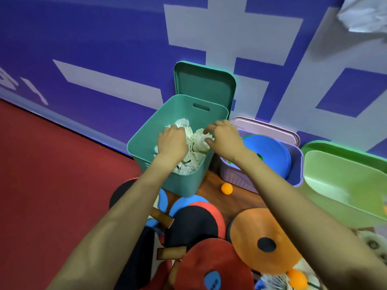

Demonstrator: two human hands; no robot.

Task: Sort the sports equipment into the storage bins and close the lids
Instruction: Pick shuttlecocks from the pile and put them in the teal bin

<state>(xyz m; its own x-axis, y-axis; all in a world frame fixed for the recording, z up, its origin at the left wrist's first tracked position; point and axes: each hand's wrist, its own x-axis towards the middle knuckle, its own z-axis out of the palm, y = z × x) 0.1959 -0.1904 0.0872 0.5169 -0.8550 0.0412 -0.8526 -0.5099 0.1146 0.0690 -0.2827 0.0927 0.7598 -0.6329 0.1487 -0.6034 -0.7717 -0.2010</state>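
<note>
I see white shuttlecocks (196,143) heaped in the open teal bin (178,182) — its lid (205,84) propped upright behind.

Shuttlecocks (199,141) partly hidden under both hands (172,141) (222,139), light green bin (345,185) cut by right edge

I'm facing a blue-violet wall (104,49) running diagonally across the view. It's carrying big pale grey block shapes (230,32), like parts of oversized lettering. Dark red floor (52,174) is meeting it at lower left. A brown wood-grain surface (240,204) is showing low centre, beside the red. Something white and crumpled (364,15) is poking in top right, too blurred to identify. Light is falling evenly.
</note>
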